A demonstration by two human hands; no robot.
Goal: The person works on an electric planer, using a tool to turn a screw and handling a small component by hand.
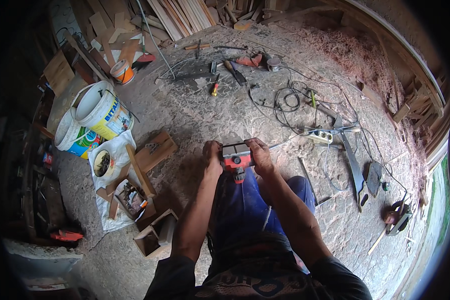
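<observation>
I hold a red and grey power tool point(236, 160), likely a planer, in front of my knees, its flat grey face tilted upward and a round black knob toward me. My left hand point(212, 156) grips its left end, fingers curled. My right hand point(260, 155) grips the right end, thumb on the top edge. A cord runs off to the right from behind my right hand. My legs in blue trousers show below the tool.
Buckets point(99, 112), wood offcuts point(152, 152) and wooden boxes point(155, 235) lie left. A screwdriver point(215, 87), tangled cables, a power strip point(317, 136), a handsaw point(355, 165) and a circular saw point(396, 217) lie ahead and right. Stacked boards point(180, 15) and shavings point(345, 60) line the back.
</observation>
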